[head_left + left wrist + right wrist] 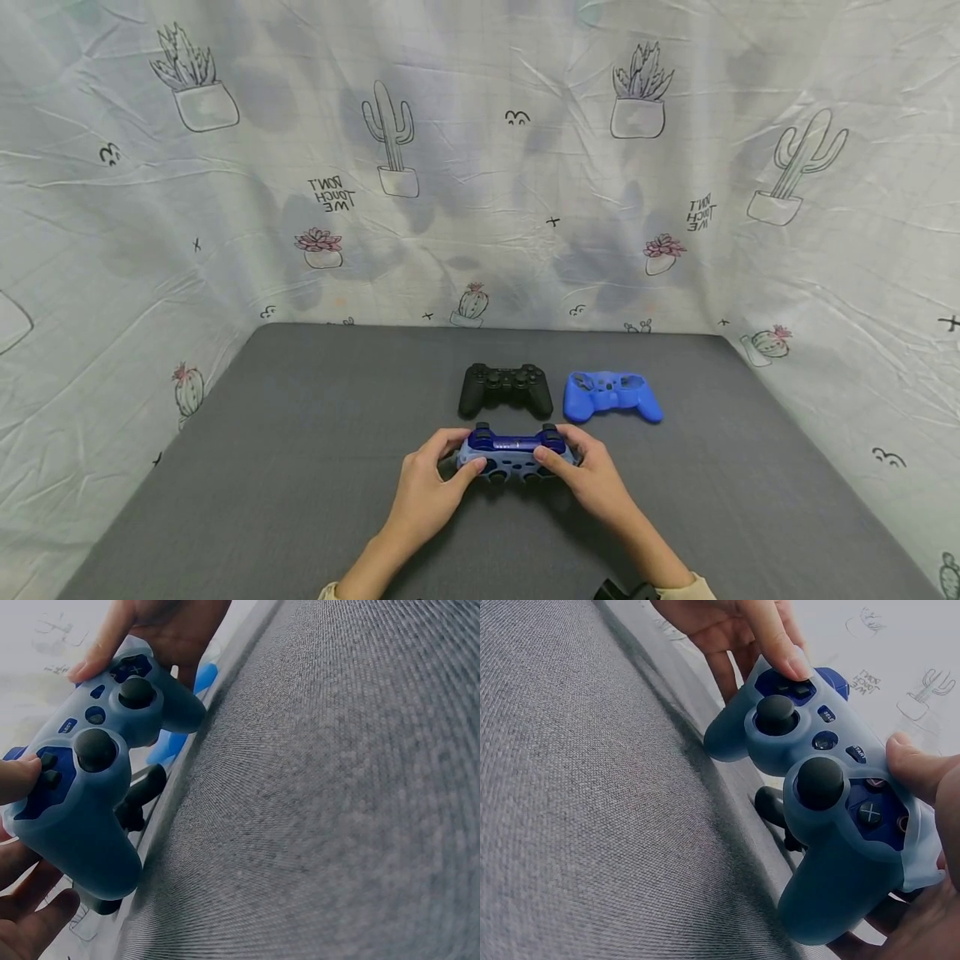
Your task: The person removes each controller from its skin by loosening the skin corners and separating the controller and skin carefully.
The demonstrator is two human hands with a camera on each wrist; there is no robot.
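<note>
Both hands hold one dark blue game controller wrapped in a translucent pale blue silicone sleeve [517,454] just above the grey fabric-covered worktop [300,467], near its front middle. Left hand [431,479] grips the controller's left grip, thumb tip on the D-pad side, fingers curled round behind. Right hand [592,475] grips the right grip the same way, thumb by the face buttons.

Left wrist view: sleeved controller [90,787] tilted, both black thumbsticks showing, left thumb [15,780] touching the D-pad edge, the other hand's thumb [101,652] at the far button cluster. Right wrist view: same controller [832,810], right thumb [919,761] resting beside the cross button, left thumb [776,641] pressing down on the D-pad. The sleeve covers both grips and the face — sticks and buttons poke through its cutouts (dark blue shell visible at the shoulder edge).

Behind the held controller, well clear of the hands: a black plastic game controller [505,389] lying flat, bare, and just to its right an empty bright blue silicone controller sleeve [612,397] — holes open, nothing inside. The two lie side by side, near but apart.

White cactus-print cloth backdrop [480,167] surrounds the worktop on three sides.
</note>
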